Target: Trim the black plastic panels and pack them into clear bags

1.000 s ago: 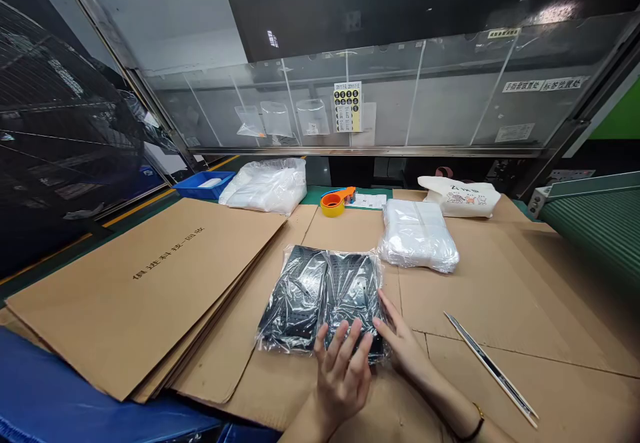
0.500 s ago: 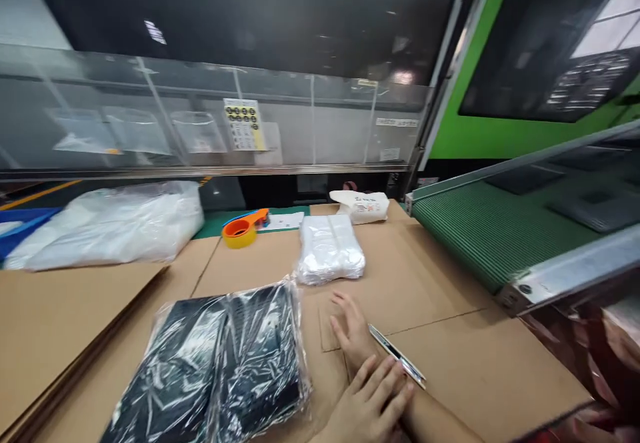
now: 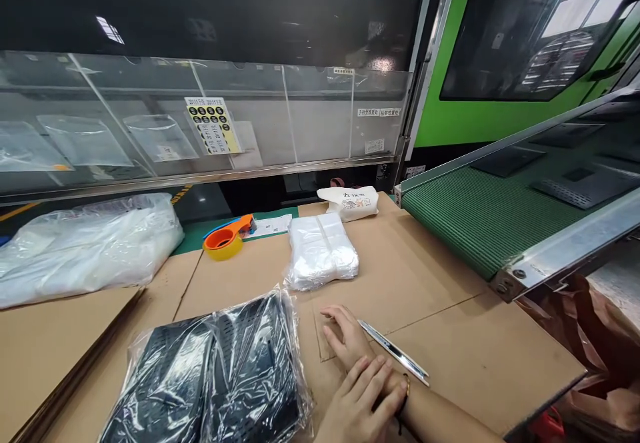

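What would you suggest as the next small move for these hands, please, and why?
I would probably lift the left hand off the wrist of the right hand, so both are free. The left fingers lie across that wrist, neither hand appears to hold any item, and the bagged black pieces lie untouched on the cardboard.

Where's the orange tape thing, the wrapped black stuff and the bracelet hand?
Orange tape dispenser (image 3: 232,231): head view, on its orange frame.
Wrapped black parts (image 3: 220,370): head view, middle of the wrap.
Right hand (image 3: 349,340): head view, back of the hand.
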The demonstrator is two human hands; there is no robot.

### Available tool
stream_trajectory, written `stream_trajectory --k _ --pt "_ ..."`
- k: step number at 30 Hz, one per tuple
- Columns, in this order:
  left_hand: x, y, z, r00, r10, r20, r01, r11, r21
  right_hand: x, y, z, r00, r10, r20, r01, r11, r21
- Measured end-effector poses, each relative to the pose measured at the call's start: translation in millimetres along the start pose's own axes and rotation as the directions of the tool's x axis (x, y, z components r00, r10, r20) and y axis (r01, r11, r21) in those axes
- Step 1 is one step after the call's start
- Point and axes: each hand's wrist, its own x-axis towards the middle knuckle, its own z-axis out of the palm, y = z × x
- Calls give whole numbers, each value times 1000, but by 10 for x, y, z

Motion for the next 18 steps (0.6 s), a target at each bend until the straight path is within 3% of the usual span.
stream_trajectory --k 7,12,18 --pt "2 -7 -42 1000 -8 -9 7 999 -44 -8 -19 -9 999 -26 27 27 1000 -17" --pt "34 -44 -157 991 69 111 -67 998 -21 -16 -59 -12 997 -43 59 45 999 -32" --pt "37 -29 -196 992 60 114 -58 998 -23 -17 -57 -5 995 -58 87 61 997 -37"
